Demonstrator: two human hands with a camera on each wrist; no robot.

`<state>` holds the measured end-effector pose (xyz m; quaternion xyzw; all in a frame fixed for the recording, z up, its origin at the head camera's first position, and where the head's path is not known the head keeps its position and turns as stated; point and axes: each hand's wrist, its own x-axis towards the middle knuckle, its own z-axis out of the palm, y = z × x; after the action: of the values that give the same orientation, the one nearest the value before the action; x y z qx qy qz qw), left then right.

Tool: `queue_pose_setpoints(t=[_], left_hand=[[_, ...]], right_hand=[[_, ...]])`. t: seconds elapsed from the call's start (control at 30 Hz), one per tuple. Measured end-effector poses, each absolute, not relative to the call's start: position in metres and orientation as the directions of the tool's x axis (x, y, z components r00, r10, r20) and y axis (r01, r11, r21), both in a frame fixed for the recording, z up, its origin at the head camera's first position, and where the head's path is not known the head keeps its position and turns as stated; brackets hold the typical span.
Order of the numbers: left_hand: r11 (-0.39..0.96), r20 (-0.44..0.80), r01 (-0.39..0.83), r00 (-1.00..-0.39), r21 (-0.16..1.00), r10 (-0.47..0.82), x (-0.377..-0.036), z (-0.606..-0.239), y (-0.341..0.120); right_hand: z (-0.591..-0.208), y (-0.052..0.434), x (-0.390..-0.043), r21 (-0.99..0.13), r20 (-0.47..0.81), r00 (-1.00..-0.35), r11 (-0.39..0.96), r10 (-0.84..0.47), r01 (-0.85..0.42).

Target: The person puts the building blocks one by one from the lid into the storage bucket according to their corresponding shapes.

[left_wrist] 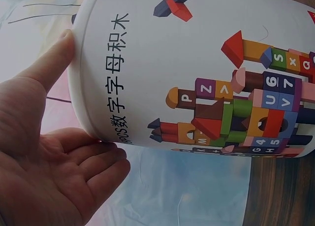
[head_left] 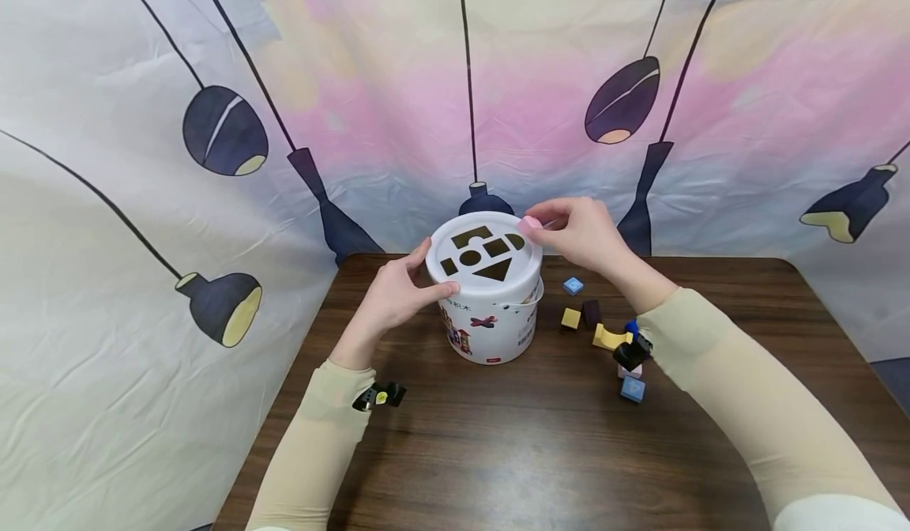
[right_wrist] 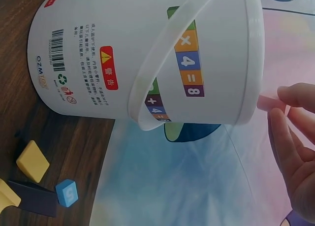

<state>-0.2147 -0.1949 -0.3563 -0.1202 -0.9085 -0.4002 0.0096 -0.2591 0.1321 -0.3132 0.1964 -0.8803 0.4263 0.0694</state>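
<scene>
- Right hand (head_left: 579, 235) pinches a pink block (head_left: 529, 223) at the lid's (head_left: 483, 256) far right rim, just beside the cutouts.
- Left hand (head_left: 394, 294), fingers straight, steadies the bucket (head_left: 490, 325).

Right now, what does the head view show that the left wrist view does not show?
Only the head view shows the lid with its shape holes, the right hand pinching a pink block at the lid's edge, and loose blocks on the table. Only the left wrist view shows the printed block picture and characters on the wall. Both show the white bucket and the left hand touching its rim.
</scene>
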Motion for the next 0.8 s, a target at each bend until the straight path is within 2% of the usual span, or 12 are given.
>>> queue_pose_setpoints(t=[0.8], left_hand=[[0.663, 0.109, 0.224, -0.971, 0.714, 0.211, -0.212, -0.353, -0.194]], right_hand=[[-0.312, 0.108, -0.270, -0.687, 0.246, -0.919, 0.614, -0.307, -0.389]])
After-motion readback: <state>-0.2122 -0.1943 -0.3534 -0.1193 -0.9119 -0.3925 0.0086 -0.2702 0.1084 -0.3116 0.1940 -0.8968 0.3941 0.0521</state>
